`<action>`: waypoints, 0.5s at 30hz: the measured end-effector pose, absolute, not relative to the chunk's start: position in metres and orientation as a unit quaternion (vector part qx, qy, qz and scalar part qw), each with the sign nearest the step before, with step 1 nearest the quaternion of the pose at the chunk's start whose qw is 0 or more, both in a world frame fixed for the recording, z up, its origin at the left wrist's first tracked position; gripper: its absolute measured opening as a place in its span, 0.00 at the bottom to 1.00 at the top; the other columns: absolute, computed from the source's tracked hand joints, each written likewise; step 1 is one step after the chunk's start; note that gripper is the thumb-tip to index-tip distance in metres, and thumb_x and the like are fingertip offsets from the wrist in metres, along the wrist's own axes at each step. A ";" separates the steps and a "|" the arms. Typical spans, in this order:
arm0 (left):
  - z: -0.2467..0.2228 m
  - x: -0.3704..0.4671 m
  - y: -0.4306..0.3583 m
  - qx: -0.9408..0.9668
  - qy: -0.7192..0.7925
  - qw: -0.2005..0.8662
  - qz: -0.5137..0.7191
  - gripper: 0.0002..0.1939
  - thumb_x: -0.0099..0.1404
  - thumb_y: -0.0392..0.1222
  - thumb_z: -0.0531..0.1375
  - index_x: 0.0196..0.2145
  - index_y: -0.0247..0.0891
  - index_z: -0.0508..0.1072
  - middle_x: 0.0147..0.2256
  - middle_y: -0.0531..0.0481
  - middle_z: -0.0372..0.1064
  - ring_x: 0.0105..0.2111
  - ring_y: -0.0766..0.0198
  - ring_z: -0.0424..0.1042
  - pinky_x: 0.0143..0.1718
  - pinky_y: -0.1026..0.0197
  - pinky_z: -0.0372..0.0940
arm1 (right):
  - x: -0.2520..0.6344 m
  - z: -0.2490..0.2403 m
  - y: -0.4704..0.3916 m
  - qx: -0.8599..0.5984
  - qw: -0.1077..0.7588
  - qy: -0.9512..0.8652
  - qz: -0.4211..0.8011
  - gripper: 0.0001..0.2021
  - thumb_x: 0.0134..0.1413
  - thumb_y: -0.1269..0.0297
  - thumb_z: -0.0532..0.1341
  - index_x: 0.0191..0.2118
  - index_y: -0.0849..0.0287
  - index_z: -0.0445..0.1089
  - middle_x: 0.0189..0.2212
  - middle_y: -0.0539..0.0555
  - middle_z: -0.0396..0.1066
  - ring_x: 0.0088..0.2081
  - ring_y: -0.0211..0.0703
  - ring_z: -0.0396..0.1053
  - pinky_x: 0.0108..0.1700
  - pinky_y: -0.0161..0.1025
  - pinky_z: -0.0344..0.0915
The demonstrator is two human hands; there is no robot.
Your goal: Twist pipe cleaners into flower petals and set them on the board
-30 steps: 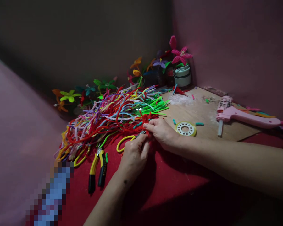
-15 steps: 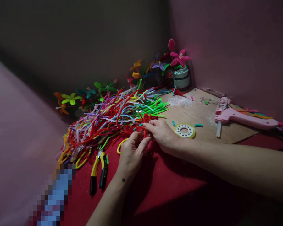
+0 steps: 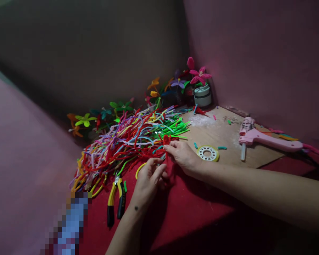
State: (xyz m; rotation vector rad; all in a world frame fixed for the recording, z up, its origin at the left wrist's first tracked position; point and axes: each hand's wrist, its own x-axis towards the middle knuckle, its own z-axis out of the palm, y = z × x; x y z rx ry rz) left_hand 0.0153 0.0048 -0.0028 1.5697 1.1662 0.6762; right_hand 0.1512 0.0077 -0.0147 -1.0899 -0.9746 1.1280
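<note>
Head view shows the right hand (image 3: 184,158) pinching a red piece (image 3: 166,140) between thumb and fingers, near upright before the pile (image 3: 117,136), presumably to steady it. The left hand (image 3: 149,180), loosely parted and seemingly holding nothing, is just below. Pliers (image 3: 121,202) and tape (image 3: 215,153) lie to either side, probably for easy reach.

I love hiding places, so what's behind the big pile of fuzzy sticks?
Behind the pile you can see a yellow-green flower, a green flower and an orange flower, among others. The pile covers what's lower down, so I can't tell what holds them up.
</note>
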 end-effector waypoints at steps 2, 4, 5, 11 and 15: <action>-0.003 0.011 0.008 0.691 0.494 0.389 0.357 0.15 0.53 0.48 0.60 0.37 0.39 0.64 0.25 0.55 0.66 0.21 0.69 0.65 0.22 0.68 0.58 | 0.152 -0.012 0.006 -0.473 0.586 -0.437 0.492 0.14 0.46 0.59 0.56 0.18 0.60 0.55 0.13 0.43 0.52 0.17 0.29 0.47 0.21 0.32 0.45; -0.002 0.010 0.007 0.728 0.486 0.302 0.378 0.10 0.55 0.46 0.58 0.33 0.39 0.67 0.27 0.54 0.66 0.26 0.68 0.64 0.28 0.67 0.58 | 0.151 -0.010 0.004 -0.480 0.554 -0.470 0.491 0.13 0.46 0.60 0.56 0.18 0.60 0.56 0.14 0.43 0.52 0.18 0.30 0.48 0.22 0.32 0.46; -0.002 0.011 0.006 0.745 0.483 0.275 0.370 0.08 0.57 0.46 0.57 0.29 0.38 0.68 0.25 0.54 0.65 0.25 0.68 0.62 0.28 0.67 0.56 | 0.150 -0.010 0.002 -0.486 0.538 -0.487 0.486 0.13 0.46 0.61 0.56 0.18 0.61 0.57 0.14 0.44 0.52 0.18 0.30 0.49 0.22 0.32 0.46; 0.006 0.011 -0.007 0.676 0.485 0.454 0.318 0.16 0.59 0.48 0.52 0.18 0.38 0.60 0.16 0.57 0.50 0.17 0.71 0.49 0.20 0.66 0.48 | 0.145 -0.013 -0.005 -0.482 0.512 -0.525 0.480 0.12 0.47 0.60 0.56 0.19 0.61 0.58 0.16 0.45 0.54 0.20 0.31 0.50 0.23 0.32 0.47; 0.018 -0.015 -0.008 0.711 0.519 0.400 0.255 0.17 0.60 0.51 0.50 0.21 0.38 0.63 0.17 0.56 0.55 0.17 0.70 0.54 0.20 0.66 0.49 | 0.149 -0.018 0.002 -0.473 0.546 -0.485 0.494 0.15 0.47 0.58 0.57 0.18 0.60 0.56 0.13 0.44 0.51 0.17 0.29 0.48 0.20 0.32 0.45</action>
